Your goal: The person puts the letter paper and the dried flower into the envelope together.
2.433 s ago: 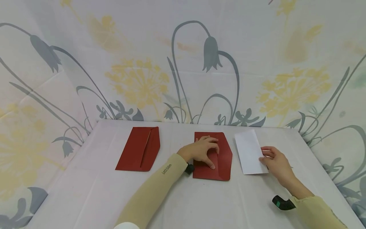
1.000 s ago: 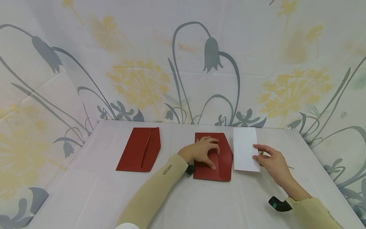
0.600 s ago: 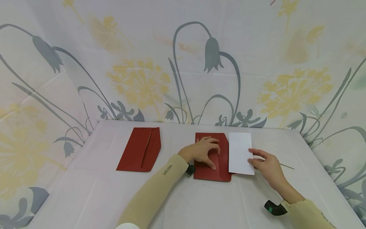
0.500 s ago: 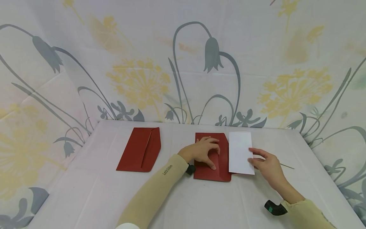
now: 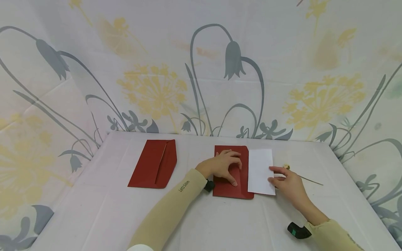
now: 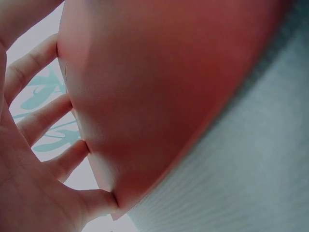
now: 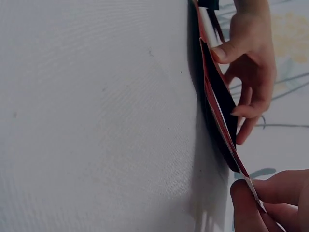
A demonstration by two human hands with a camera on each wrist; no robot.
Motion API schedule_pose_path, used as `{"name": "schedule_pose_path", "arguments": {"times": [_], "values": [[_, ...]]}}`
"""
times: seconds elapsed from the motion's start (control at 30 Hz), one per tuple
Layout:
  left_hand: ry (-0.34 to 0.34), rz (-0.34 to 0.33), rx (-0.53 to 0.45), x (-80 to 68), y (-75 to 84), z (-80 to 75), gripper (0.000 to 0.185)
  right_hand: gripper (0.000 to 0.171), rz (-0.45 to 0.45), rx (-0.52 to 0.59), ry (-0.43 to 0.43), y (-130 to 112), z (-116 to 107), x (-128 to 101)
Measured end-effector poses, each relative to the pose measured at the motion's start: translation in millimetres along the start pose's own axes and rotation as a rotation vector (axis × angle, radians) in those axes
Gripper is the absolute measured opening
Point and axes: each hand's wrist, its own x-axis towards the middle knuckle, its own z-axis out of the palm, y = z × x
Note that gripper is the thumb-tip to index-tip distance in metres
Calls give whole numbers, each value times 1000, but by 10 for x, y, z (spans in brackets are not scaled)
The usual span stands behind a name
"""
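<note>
Displaced leftward since the earliest frame: the white card (image 5: 260, 170) and the right hand (image 5: 292, 184). Formerly apart from the middle red envelope (image 5: 236, 173), the card now overlaps its flap, left edge short of the pocket; whether they touch I cannot tell. From my remote post I read the right hand as pinching the card's right edge between thumb and fingers. The left hand (image 5: 221, 164), digits spread and bent, holds the envelope by its pocket panel, and the right wrist view shows me the mouth gaping. I judge the card light and fairly stiff, liable to crease if pushed aslant; I would grip it midway along the right edge, as here, leaving the leading edge free. I expect the envelope to be light, springy and apt to skid on the cloth (image 5: 226, 223), so best steadied on the panel, its paper lip pulled only gently. Beyond the right hand lies a small flower (image 5: 309, 180); far to the left, a second red envelope (image 5: 149, 165).
</note>
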Motion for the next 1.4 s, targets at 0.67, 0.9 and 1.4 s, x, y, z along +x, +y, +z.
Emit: {"name": "schedule_pose_path", "arguments": {"times": [0.67,0.9,1.4], "values": [[-3,-9,6,-7,27,-2,49,37,-155,-225,31,-239,181,-86],[0,-7,4,-5,19,-3,48,37,-140,-200,16,-271,209,-95],[2,2,8,-5,8,-4,49,37,-136,-167,-29,-299,288,-24]]}}
